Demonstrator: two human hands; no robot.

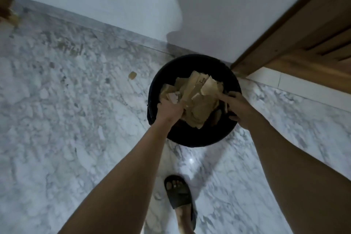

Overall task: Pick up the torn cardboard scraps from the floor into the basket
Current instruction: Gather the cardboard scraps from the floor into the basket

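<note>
a dark sandal [179, 194] is seen lowest in frame. mid-frame, torn cardboard scraps [197, 99] are gripped by the left hand [170, 109] and right hand [237, 108] over the black basket [191, 138]. they are best released low inside; one small scrap [132, 75] is left on the floor [66, 119].

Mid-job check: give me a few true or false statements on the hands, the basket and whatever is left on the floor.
1. Both hands are at the black basket. True.
2. The basket is empty. False: cardboard scraps are piled in it.
3. The left hand grips scraps. True.
4. The floor holds no more scraps. False: one small scrap lies left of the basket.
5. The right hand hangs away from the basket. False: it is at the rim, touching the pile.
</note>
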